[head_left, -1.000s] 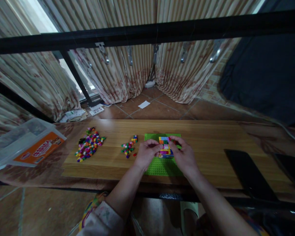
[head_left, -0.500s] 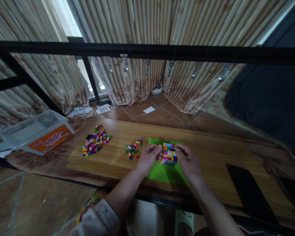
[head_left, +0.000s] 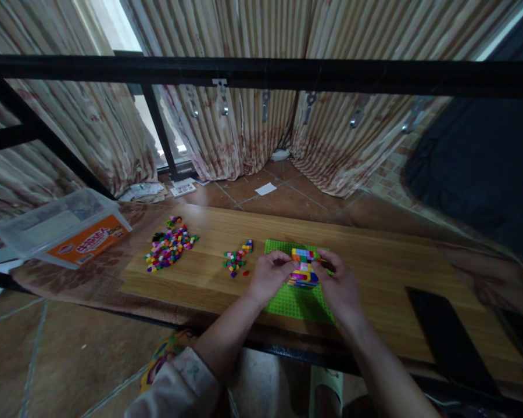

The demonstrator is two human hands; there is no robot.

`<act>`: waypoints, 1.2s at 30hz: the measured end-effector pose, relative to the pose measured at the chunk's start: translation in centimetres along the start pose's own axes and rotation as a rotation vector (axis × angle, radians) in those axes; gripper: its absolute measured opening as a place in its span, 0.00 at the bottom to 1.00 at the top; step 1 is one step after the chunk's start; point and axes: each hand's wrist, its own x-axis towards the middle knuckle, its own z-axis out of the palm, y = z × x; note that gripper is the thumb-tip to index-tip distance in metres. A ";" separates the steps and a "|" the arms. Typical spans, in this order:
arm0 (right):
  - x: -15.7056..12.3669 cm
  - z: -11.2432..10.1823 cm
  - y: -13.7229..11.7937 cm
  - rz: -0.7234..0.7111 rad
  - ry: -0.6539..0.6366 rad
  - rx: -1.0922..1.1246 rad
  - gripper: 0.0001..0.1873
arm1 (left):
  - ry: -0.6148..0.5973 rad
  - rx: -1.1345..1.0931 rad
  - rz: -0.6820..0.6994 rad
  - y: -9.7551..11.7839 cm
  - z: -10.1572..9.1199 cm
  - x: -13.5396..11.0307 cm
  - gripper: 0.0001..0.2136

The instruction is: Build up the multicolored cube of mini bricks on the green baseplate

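Observation:
A block of multicoloured toy bricks [head_left: 305, 274], built in several layers, stands on a green studded baseplate [head_left: 298, 307]. My left hand [head_left: 270, 276] grips it from the left, thumb and fingertips reaching over its upper face. From the right my right hand [head_left: 339, 283] is closed around its other side, with the thumb on top. The fingers cover parts of the build, and whether a loose brick sits between them cannot be made out. A small group of loose bricks [head_left: 234, 262] lies left of the baseplate, with one red brick [head_left: 246, 273] apart from it.
A larger heap of bricks [head_left: 169, 247] lies on the wooden board [head_left: 218, 226] further left. Beyond it stands a clear plastic box [head_left: 65, 226] with an orange label. A black flat object [head_left: 448, 337] lies at the right. A black metal bar [head_left: 253, 72] crosses behind the table.
My left thumb and fingers have moved right, over the top of the brick build. My right thumb has come closer to it. The whole view has shifted slightly.

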 end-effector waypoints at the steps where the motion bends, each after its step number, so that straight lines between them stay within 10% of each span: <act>1: 0.0 0.1 0.2 -0.013 -0.002 -0.003 0.24 | 0.004 0.011 0.003 0.0 0.0 0.1 0.12; 11: -0.2 0.0 0.1 0.056 -0.003 0.035 0.26 | 0.011 0.084 0.099 -0.2 -0.3 -0.1 0.15; 17: -0.2 -1.4 -0.5 0.023 0.132 0.043 0.24 | 0.174 0.618 0.315 3.6 -6.1 0.3 0.09; 23: 0.0 -1.4 -0.7 0.031 0.149 0.069 0.23 | 0.271 1.219 0.206 5.6 -10.8 0.2 0.10; 36: -0.1 -1.4 -1.5 0.098 0.082 0.039 0.25 | 0.098 1.401 0.314 2.3 -7.7 3.3 0.13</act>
